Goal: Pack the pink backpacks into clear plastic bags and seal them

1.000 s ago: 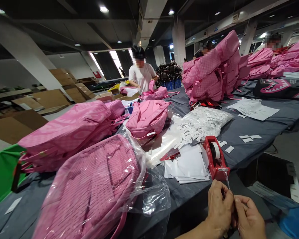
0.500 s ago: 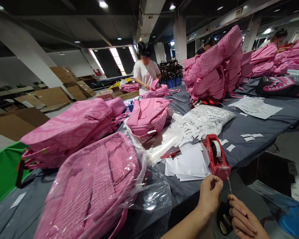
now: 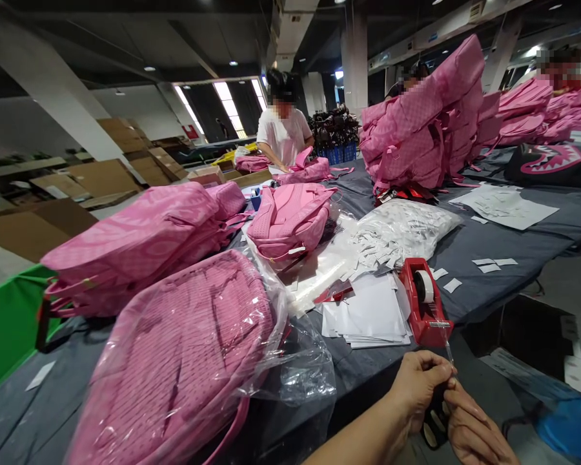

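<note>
A short strip of clear tape (image 3: pixel 450 354) stretches down from the front of the red tape dispenser (image 3: pixel 428 332) at the table edge. My right hand (image 3: pixel 477 423) pinches its lower end. The thumb and forefinger of my left hand (image 3: pixel 419 384) close on that same end, so the fingertips of both hands meet. Between my hands shows a black object with looped openings (image 3: pixel 434 429), like scissor handles; I cannot tell whether it is held. White sheets of paper (image 3: pixel 365 316) lie stacked beside the dispenser. Left of them, a pink backpack (image 3: pixel 184 349) rests inside a clear plastic bag (image 3: pixel 303 381).
More pink backpacks (image 3: pixel 140 239) stand at left, with a tall pile (image 3: pixel 416 123) at the back right. A clear bag of white tags (image 3: pixel 401 232) lies behind the dispenser. Across the table, a person in a white shirt (image 3: pixel 285 132) handles a pink bag. An open box (image 3: pixel 523 336) sits lower right.
My left hand has moved right and slightly down to meet my right hand, closing on the tape's lower end. The right hand has barely moved. The view has shifted slightly.
</note>
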A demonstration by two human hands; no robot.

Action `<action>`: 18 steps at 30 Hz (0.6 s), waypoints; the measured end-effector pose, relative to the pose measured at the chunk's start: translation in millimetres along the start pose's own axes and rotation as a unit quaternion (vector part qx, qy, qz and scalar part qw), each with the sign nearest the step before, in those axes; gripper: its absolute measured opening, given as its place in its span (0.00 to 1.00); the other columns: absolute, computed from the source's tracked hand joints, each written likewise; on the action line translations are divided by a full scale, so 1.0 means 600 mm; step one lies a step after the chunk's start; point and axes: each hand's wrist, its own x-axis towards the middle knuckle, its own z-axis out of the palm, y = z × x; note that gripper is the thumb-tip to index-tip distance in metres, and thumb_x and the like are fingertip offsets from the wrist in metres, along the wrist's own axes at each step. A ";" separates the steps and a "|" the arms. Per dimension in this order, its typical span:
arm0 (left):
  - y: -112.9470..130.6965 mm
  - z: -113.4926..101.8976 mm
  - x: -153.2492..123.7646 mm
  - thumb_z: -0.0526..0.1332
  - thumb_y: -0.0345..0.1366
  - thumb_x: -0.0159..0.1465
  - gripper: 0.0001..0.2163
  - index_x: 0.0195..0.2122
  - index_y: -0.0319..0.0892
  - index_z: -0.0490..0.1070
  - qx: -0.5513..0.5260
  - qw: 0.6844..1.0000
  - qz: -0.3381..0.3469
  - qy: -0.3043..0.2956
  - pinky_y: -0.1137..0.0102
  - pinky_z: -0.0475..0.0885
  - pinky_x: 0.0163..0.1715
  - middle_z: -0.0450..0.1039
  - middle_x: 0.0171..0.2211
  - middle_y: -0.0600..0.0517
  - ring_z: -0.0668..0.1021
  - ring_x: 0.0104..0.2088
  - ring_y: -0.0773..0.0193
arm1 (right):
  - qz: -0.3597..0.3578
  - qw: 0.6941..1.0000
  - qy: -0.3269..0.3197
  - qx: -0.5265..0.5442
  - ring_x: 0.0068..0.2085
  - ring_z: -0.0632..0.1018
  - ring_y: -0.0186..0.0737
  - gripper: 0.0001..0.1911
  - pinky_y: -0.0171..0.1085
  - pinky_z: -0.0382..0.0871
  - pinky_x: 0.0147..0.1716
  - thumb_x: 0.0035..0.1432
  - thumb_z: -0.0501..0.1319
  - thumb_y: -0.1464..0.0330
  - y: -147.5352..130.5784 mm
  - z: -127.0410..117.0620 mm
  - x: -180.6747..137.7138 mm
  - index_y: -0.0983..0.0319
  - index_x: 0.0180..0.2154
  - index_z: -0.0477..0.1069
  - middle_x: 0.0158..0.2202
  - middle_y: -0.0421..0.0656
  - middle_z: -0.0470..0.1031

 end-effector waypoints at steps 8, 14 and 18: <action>0.032 0.010 -0.016 0.77 0.54 0.32 0.26 0.22 0.38 0.73 0.012 1.000 -0.014 0.001 0.69 0.67 0.31 0.70 0.19 0.52 0.70 0.24 0.66 | -0.093 0.992 0.067 -0.043 0.12 0.62 0.19 0.17 0.14 0.53 0.12 0.67 0.57 0.83 0.016 0.019 0.001 0.59 0.32 0.58 0.20 0.28 0.62; 0.033 0.014 -0.013 0.64 0.37 0.44 0.06 0.19 0.41 0.70 0.065 0.998 0.015 0.000 0.70 0.66 0.28 0.70 0.18 0.54 0.71 0.22 0.66 | -0.161 0.967 0.095 -0.175 0.13 0.60 0.14 0.19 0.11 0.48 0.14 0.62 0.63 0.85 0.008 0.016 0.002 0.61 0.30 0.57 0.19 0.27 0.59; 0.040 0.020 -0.006 0.59 0.28 0.45 0.03 0.17 0.41 0.70 0.184 0.981 0.033 0.047 0.71 0.64 0.26 0.68 0.17 0.56 0.70 0.21 0.67 | -0.186 0.894 0.104 -0.395 0.14 0.47 0.15 0.27 0.14 0.45 0.14 0.50 0.76 0.77 0.000 0.018 -0.001 0.61 0.26 0.56 0.16 0.25 0.48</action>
